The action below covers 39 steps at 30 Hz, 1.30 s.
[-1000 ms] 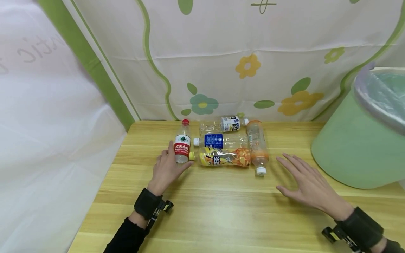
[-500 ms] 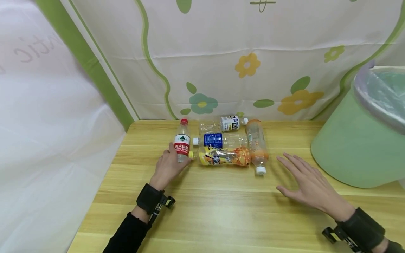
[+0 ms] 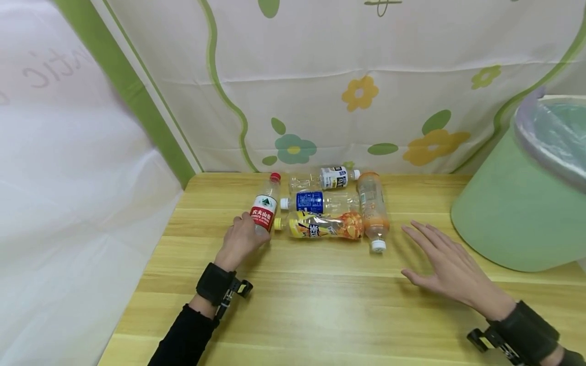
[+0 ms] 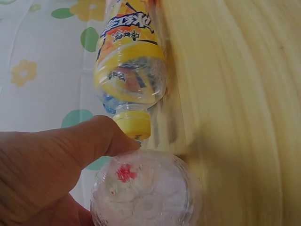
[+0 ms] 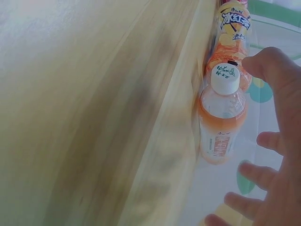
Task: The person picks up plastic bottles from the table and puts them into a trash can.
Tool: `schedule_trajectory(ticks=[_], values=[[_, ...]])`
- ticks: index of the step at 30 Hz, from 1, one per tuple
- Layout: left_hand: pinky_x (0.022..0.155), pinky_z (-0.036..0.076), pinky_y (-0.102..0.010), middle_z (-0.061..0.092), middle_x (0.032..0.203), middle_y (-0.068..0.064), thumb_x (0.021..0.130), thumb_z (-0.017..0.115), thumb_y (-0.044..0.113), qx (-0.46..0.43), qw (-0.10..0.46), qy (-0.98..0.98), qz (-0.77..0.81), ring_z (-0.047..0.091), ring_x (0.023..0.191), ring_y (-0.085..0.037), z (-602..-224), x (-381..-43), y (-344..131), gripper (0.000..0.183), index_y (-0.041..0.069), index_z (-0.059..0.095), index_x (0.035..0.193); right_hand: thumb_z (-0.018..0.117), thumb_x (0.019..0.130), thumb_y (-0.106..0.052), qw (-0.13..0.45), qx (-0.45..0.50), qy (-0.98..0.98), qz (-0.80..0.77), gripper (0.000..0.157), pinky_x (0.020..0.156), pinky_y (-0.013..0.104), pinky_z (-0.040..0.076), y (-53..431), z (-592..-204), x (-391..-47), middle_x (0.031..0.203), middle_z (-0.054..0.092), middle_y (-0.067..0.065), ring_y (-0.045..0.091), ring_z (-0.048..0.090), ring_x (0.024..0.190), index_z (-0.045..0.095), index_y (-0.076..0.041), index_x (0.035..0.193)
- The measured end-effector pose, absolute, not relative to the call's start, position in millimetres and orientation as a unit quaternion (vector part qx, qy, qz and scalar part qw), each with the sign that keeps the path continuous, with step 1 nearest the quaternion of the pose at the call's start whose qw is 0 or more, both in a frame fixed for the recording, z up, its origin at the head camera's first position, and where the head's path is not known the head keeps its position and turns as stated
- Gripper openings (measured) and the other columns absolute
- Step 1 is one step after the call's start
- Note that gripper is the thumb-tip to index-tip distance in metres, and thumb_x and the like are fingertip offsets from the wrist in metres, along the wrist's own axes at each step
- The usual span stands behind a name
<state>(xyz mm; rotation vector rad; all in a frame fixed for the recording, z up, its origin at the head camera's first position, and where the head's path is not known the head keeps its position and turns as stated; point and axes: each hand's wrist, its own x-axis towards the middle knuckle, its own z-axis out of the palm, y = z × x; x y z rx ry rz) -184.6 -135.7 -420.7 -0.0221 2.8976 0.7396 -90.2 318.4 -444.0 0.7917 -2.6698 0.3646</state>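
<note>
My left hand grips the lower end of a clear water bottle with a red-and-white label and red cap. It lies slanted on the table, cap away from me; in the left wrist view its round base faces the camera beside my thumb. Just right of it lies a yellow-capped iced tea bottle, then farther back a blue-labelled bottle and a white-labelled bottle. An orange-tinted bottle with a white cap lies crosswise at their right ends. My right hand is spread, holding nothing, right of that bottle.
A green bin with a clear liner bag stands at the right of the wooden table. Behind the bottles hangs a white flower-printed cloth, and more white cloth covers the left side.
My left fingers have closed round the water bottle's lower end, and its cap end has swung to the right. The right hand and the other bottles stay in place.
</note>
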Motion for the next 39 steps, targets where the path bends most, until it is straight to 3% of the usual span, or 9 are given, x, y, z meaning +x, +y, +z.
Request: schedule_trajectory(ticks=[12, 22, 32, 35, 39], values=[[0.071, 0.055, -0.050, 0.049, 0.104, -0.026, 0.080, 0.080, 0.022, 0.000, 0.061, 0.969, 0.241, 0.058, 0.087, -0.038, -417, -182, -149, 0.067, -0.014, 0.043, 0.122, 0.080, 0.081, -0.053, 0.165, 0.277, -0.937, 0.132, 0.096, 0.106, 0.065, 0.034, 320, -443, -89, 0.155, 0.039, 0.021, 0.051, 0.045, 0.129, 0.040, -0.011, 0.157], [0.079, 0.051, -0.053, 0.051, 0.102, -0.027, 0.077, 0.075, 0.016, 0.048, -0.019, 0.970, 0.239, 0.055, 0.090, -0.041, -399, -177, -162, 0.062, -0.014, 0.045, 0.121, 0.081, 0.079, -0.050, 0.173, 0.277, -0.936, 0.135, 0.096, 0.109, 0.063, 0.032, 322, -440, -91, 0.154, 0.040, 0.023, 0.051, 0.043, 0.131, 0.041, -0.008, 0.156], [0.082, 0.050, -0.052, 0.051, 0.114, -0.025, 0.073, 0.085, 0.015, 0.097, -0.076, 0.961, 0.246, 0.052, 0.098, -0.039, -377, -170, -153, 0.080, -0.008, 0.043, 0.137, 0.087, 0.073, -0.044, 0.191, 0.267, -0.934, 0.139, 0.100, 0.084, 0.072, 0.045, 328, -426, -96, 0.153, 0.041, 0.023, 0.053, 0.044, 0.129, 0.041, -0.010, 0.156], [0.081, 0.052, -0.052, 0.051, 0.120, -0.024, 0.073, 0.086, 0.014, 0.116, -0.083, 0.957, 0.251, 0.053, 0.103, -0.040, -369, -166, -145, 0.082, -0.004, 0.043, 0.141, 0.080, 0.079, -0.052, 0.203, 0.268, -0.932, 0.138, 0.096, 0.081, 0.072, 0.046, 329, -422, -98, 0.151, 0.042, 0.024, 0.056, 0.045, 0.126, 0.040, -0.010, 0.157], [0.083, 0.053, -0.052, 0.051, 0.125, -0.022, 0.074, 0.089, 0.014, 0.150, -0.093, 0.953, 0.245, 0.052, 0.108, -0.040, -362, -160, -135, 0.083, 0.000, 0.044, 0.141, 0.059, 0.089, -0.067, 0.217, 0.273, -0.927, 0.141, 0.091, 0.082, 0.071, 0.046, 328, -418, -100, 0.151, 0.043, 0.025, 0.054, 0.046, 0.125, 0.040, -0.010, 0.157]])
